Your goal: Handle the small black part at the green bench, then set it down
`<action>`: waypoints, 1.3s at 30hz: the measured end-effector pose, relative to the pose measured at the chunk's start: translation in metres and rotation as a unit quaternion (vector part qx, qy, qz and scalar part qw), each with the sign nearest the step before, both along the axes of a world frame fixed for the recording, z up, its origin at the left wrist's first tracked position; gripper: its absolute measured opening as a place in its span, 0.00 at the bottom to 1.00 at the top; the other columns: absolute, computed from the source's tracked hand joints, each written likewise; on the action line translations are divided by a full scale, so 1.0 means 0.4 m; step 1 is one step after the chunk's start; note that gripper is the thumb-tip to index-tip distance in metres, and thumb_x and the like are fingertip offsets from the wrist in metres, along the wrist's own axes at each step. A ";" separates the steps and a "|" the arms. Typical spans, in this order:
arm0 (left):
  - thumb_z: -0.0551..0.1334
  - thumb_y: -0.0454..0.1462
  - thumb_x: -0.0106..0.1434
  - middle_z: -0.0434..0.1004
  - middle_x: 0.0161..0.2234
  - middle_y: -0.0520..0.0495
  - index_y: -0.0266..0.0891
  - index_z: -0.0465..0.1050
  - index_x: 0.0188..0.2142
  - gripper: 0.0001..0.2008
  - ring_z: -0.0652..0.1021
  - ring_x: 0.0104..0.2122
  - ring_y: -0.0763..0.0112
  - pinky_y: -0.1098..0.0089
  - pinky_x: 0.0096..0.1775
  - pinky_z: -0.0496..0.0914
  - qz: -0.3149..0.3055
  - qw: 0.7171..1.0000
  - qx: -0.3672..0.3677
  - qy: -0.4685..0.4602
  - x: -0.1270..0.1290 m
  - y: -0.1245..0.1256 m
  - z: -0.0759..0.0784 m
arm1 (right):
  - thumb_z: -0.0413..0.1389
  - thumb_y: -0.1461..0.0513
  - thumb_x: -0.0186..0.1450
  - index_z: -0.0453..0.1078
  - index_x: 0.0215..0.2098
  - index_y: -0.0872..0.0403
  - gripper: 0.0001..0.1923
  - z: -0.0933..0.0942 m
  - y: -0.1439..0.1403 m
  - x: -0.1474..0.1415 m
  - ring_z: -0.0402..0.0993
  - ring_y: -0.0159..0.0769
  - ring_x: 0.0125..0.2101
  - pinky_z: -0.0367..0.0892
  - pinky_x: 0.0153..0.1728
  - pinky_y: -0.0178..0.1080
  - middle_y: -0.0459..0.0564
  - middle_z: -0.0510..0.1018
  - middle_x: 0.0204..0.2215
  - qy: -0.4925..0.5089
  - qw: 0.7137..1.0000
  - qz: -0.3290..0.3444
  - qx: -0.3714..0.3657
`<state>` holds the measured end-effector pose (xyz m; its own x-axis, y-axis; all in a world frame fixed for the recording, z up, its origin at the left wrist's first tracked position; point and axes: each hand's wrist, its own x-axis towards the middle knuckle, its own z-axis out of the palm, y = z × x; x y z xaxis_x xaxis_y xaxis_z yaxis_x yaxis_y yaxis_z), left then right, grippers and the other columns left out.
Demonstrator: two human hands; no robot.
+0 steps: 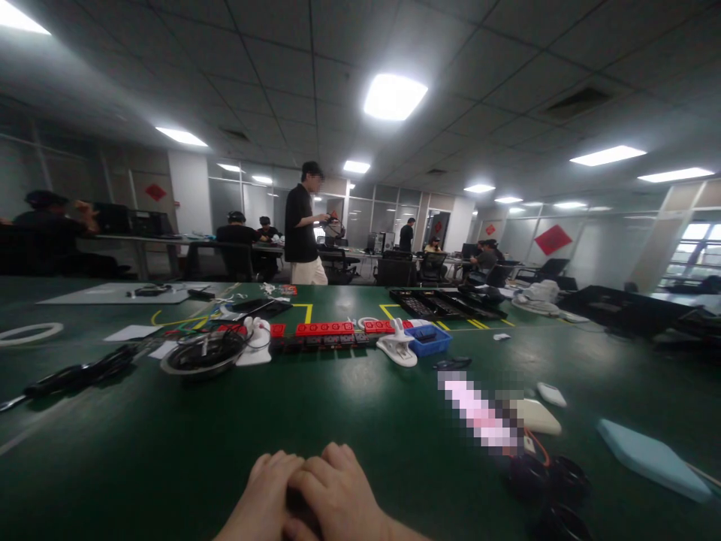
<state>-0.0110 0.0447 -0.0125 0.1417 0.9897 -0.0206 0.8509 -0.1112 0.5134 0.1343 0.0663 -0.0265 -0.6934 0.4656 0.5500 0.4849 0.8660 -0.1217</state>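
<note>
My left hand [262,502] and my right hand [341,492] rest together on the green table [349,406] at the bottom edge of the head view. The right hand lies partly over the left, fingers curled down, and nothing shows in either. Farther off on the table lies a row of red blocks [325,328] on dark strips, with a white clamp-like tool [397,347] and a small blue bin [429,340] beside it.
A round dark dish with cables [203,353] sits at the left, a black cable bundle [79,373] beyond it. To the right lie a cream object [538,415], dark round parts [549,485] and a light blue pad [653,458]. Black trays [436,303] stand far back. A person [304,225] stands behind the table.
</note>
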 end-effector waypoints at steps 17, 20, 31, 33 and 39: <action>0.51 0.35 0.53 0.73 0.31 0.51 0.41 0.69 0.27 0.08 0.71 0.35 0.67 0.64 0.43 0.58 -0.011 1.000 0.006 0.018 -0.010 0.023 -0.029 | 0.52 0.52 0.54 0.62 0.28 0.55 0.14 0.006 -0.018 0.001 0.59 0.34 0.27 0.53 0.28 0.39 0.45 0.71 0.25 -0.041 0.997 0.003 0.066; 0.50 0.33 0.53 0.73 0.29 0.51 0.40 0.68 0.26 0.09 0.71 0.33 0.67 0.66 0.40 0.59 -0.008 0.999 0.006 0.032 -0.012 0.027 -0.030 | 0.53 0.53 0.53 0.61 0.27 0.55 0.13 -0.001 -0.017 -0.003 0.59 0.33 0.26 0.53 0.27 0.39 0.44 0.71 0.23 -0.022 0.996 -0.007 0.091; 0.52 0.32 0.48 0.71 0.28 0.52 0.40 0.66 0.24 0.05 0.71 0.31 0.67 0.69 0.36 0.59 0.004 0.997 0.009 0.079 -0.018 0.045 -0.030 | 0.52 0.54 0.55 0.60 0.23 0.55 0.12 0.013 -0.026 0.003 0.58 0.33 0.25 0.51 0.26 0.38 0.44 0.70 0.21 -0.048 0.995 -0.033 0.078; 0.52 0.32 0.48 0.71 0.27 0.52 0.40 0.65 0.23 0.06 0.71 0.31 0.67 0.69 0.36 0.59 0.004 0.997 0.012 0.081 -0.020 0.046 -0.031 | 0.51 0.55 0.55 0.61 0.24 0.55 0.11 0.013 -0.025 0.005 0.58 0.33 0.25 0.51 0.26 0.38 0.45 0.70 0.21 -0.050 0.995 -0.035 0.073; 0.53 0.34 0.46 0.71 0.26 0.52 0.40 0.63 0.22 0.02 0.71 0.31 0.67 0.69 0.36 0.59 -0.003 0.996 0.023 0.086 -0.022 0.042 -0.022 | 0.50 0.58 0.54 0.62 0.32 0.55 0.10 0.024 -0.021 0.015 0.58 0.35 0.25 0.52 0.26 0.39 0.46 0.71 0.24 -0.036 0.997 -0.058 0.025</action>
